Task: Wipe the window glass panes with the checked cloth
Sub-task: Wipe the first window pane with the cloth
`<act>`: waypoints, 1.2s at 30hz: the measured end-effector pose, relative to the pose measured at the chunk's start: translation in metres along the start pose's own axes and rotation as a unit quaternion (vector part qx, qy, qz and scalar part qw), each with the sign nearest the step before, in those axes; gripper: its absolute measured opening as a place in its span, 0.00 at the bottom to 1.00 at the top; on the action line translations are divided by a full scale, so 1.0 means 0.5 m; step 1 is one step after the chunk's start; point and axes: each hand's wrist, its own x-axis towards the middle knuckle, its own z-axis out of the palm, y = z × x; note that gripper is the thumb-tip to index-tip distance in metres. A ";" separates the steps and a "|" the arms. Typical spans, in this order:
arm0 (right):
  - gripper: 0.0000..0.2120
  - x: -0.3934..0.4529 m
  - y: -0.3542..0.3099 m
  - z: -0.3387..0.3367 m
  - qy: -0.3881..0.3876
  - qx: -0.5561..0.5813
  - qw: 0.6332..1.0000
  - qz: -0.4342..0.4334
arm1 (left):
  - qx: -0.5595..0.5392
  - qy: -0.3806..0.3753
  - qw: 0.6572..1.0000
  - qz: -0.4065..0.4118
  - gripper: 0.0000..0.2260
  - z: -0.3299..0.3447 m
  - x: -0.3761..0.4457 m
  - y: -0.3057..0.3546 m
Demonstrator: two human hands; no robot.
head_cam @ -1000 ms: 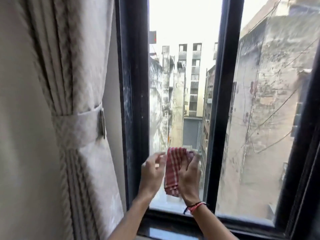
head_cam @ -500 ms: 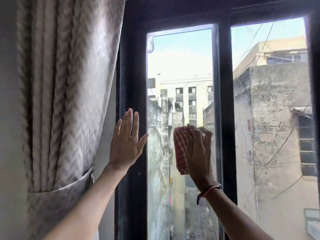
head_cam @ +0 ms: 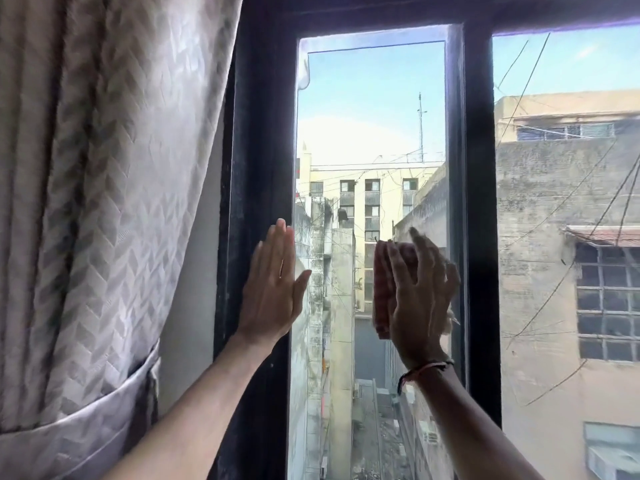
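My right hand [head_cam: 419, 299] presses the folded red-and-white checked cloth [head_cam: 381, 292] flat against the narrow middle glass pane [head_cam: 370, 133], near its right side at mid height. The hand is blurred and covers most of the cloth. My left hand [head_cam: 273, 289] lies flat with fingers together on the black window frame [head_cam: 258, 168], at the pane's left edge, and holds nothing. A second, wider pane [head_cam: 568, 202] sits to the right, beyond a black upright bar [head_cam: 479, 202].
A pale patterned curtain [head_cam: 104, 202] hangs at the left, gathered by a tie-back band [head_cam: 86, 420]. Buildings and wires show through the glass. A white smear sits at the middle pane's top left corner [head_cam: 304, 77].
Both hands have risen from the pane's bottom to mid height as the view tilted up. My left hand let go of the cloth and went flat onto the frame. My right hand keeps the cloth against the glass.
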 end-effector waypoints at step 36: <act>0.31 0.076 -0.008 0.026 -0.177 -0.148 0.953 -0.196 | 0.059 0.084 0.994 0.033 0.29 0.069 0.007 -0.036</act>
